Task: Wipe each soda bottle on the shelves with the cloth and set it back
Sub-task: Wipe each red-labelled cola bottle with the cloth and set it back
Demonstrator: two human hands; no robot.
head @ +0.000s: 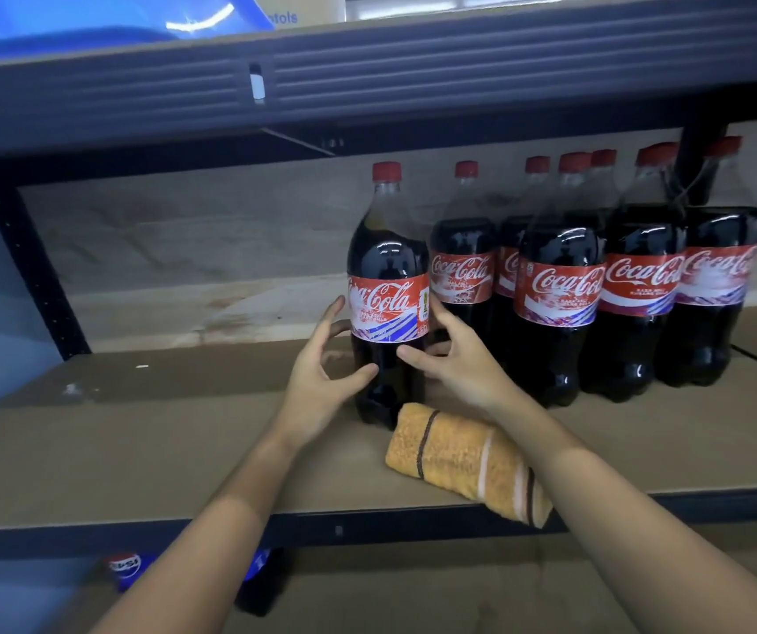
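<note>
Flanking the upright cola bottle [388, 286], both hands spread, fingers loosely curved.

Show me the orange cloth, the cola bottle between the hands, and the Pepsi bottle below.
orange cloth [463, 459]: head view, its middle fold.
cola bottle [388, 308]: head view, red label.
Pepsi bottle [125, 567]: head view, logo.

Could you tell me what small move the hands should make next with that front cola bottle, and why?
Probably close both hands on the front cola bottle and lift it out. The left hand and right hand flank it with fingers spread, with no firm grip evident. The cloth lies unused on the shelf, so this bottle may not be wiped yet.
</note>
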